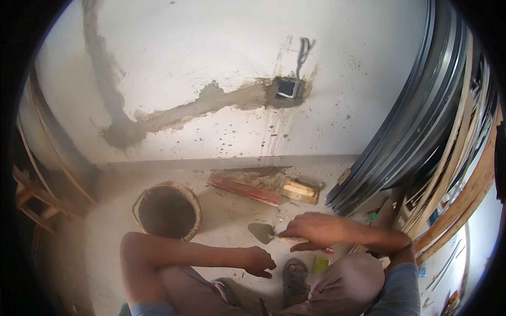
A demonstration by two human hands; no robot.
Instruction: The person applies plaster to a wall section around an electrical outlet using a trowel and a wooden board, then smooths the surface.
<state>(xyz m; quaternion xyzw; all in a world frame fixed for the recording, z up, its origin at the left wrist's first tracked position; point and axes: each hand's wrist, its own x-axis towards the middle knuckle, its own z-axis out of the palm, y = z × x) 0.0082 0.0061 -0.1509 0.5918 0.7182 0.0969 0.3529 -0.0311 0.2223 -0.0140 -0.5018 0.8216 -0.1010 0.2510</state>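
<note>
My right hand is closed on the handle of a pointing trowel, whose grey blade lies low over the floor. My left hand hangs above my feet with fingers curled and nothing visible in them. A round bucket with a dark inside stands at the left. A long reddish board and a wooden float lie on the floor near the wall. On the white wall, a grey plastered strip leads to a square box opening with cables rising from it.
Tall dark frames or profiles and wooden strips lean at the right. Wooden pieces stand at the left edge. A yellow-green object lies beside my right foot, and debris is scattered on the floor.
</note>
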